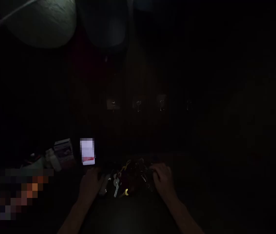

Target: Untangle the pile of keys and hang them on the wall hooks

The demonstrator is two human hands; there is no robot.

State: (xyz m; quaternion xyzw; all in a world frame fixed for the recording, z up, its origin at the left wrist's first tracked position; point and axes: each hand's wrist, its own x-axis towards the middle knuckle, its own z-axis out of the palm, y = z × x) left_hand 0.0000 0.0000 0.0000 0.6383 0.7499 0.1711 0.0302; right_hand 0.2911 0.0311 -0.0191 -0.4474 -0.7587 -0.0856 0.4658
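The scene is very dark. A loose pile of keys and small items lies on the dark surface between my hands, with a silver key [116,190] and a shiny yellow piece [126,192] standing out. My left hand [90,184] rests at the pile's left side, beside a pale oblong item [105,185] whose kind I cannot make out. On the right side, my right hand [163,178] lies near the pile, thumb and fingers apart and pointing inward. Both hands look open, though shadow hides the fingertips.
A lit screen [87,151] glows beyond my left hand. Left of it stand a printed box [64,152] and a white bottle [53,160]. Several metal hooks [138,105] line the back. Large rounded shapes [42,24] hang at the upper left. A blurred-out patch covers the lower left.
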